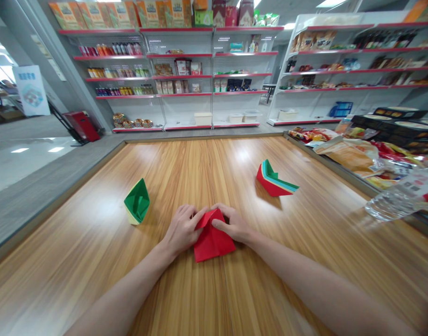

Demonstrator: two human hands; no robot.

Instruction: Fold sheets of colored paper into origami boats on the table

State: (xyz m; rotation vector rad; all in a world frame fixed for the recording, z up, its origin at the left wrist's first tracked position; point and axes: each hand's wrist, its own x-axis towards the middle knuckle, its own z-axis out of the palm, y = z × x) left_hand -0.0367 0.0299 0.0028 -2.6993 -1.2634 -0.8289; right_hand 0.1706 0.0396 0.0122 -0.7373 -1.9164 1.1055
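A partly folded sheet of red paper [214, 243] lies on the wooden table in front of me. My left hand [185, 225] grips its upper left edge, thumb on top and fingers partly behind it. On the other side, my right hand [231, 224] pinches the upper right part, with the thumb across the front. The far fold is raised between both hands. To the left stands a green and pale yellow folded paper boat [137, 201]. A red paper boat with blue and green layers [275, 181] sits farther off to the right.
The wooden tabletop [171, 163] has a raised dark rim. A clear plastic bottle [399, 198] leans over the right edge, beside snack bags [354, 154] and black boxes [396, 126]. Stocked shelves [178, 74] stand behind the table; a red cart [81, 126] is at the left.
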